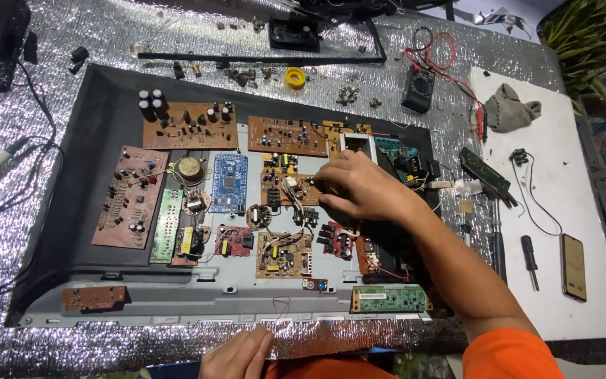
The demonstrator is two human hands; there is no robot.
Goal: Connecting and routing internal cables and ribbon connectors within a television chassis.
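Note:
My right hand [359, 188] reaches across a grey metal chassis [177, 295] covered with circuit boards. Its fingers are curled and pinch at wired parts on a small brown board [287, 189] near the middle; what the fingertips hold is hidden. My left hand [238, 355] rests flat, fingers together, on the near edge of the foil-covered table, holding nothing. A blue board [229, 182] and a long brown board [129, 197] lie to the left of the right hand. Below my forearm sits a green strip board [389, 300].
A multimeter [418, 88] with red leads lies at the back right. A white sheet [562, 210] on the right carries a grey rag [514, 107], a screwdriver [529, 258] and a phone [573, 266]. A yellow tape roll [294, 77] and loose parts sit beyond the chassis.

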